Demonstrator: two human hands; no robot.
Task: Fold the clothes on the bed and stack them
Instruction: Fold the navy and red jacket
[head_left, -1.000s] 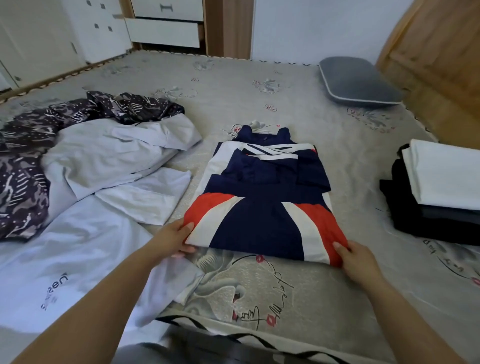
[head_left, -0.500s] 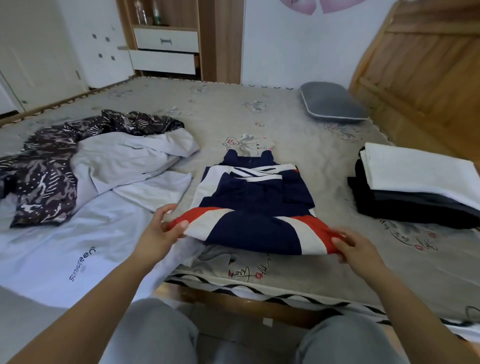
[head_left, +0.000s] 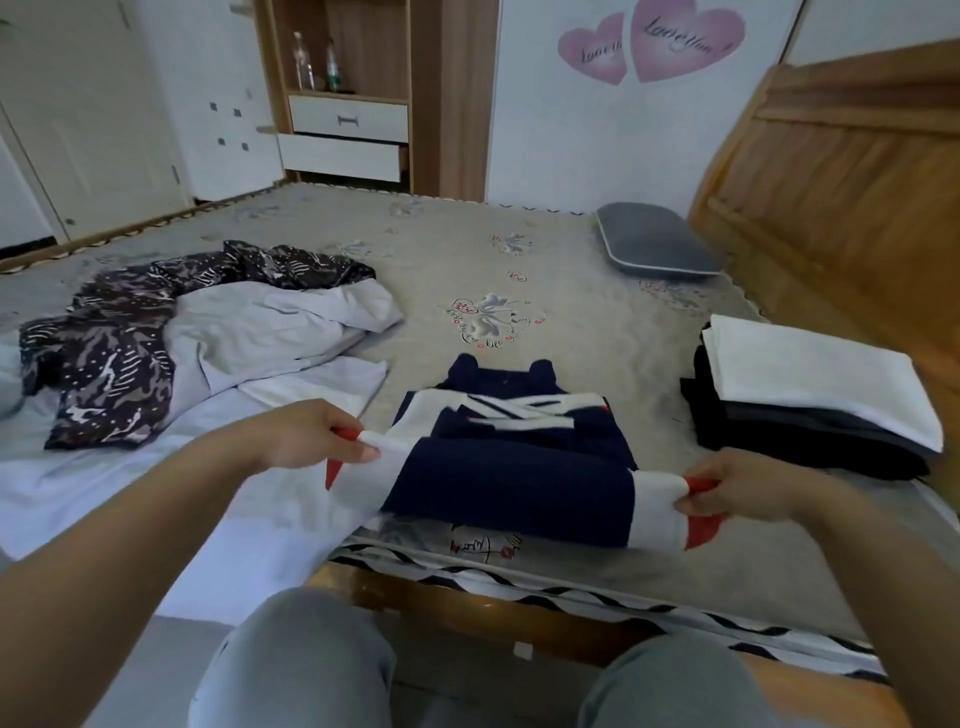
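A navy, white and red garment (head_left: 511, 467) lies partly folded near the bed's front edge. My left hand (head_left: 306, 434) pinches its near left corner and my right hand (head_left: 737, 488) pinches its near right corner, both lifted off the bed so the near edge hangs between them. A stack of folded clothes (head_left: 800, 410), white on top of dark ones, sits at the right. Unfolded pieces lie at the left: a white shirt (head_left: 104, 499), a light grey garment (head_left: 280, 327) and a dark patterned one (head_left: 114, 358).
The bed (head_left: 597, 322) has a beige patterned cover and a wooden front rail. A grey pillow (head_left: 654, 241) lies at the far right by the wooden headboard (head_left: 841, 171). My knees are against the bed's front edge. Drawers and a shelf stand behind.
Both hands have lifted the garment's near edge off the bed and raised it toward the far end. The camera has tilted up, showing more of the room.
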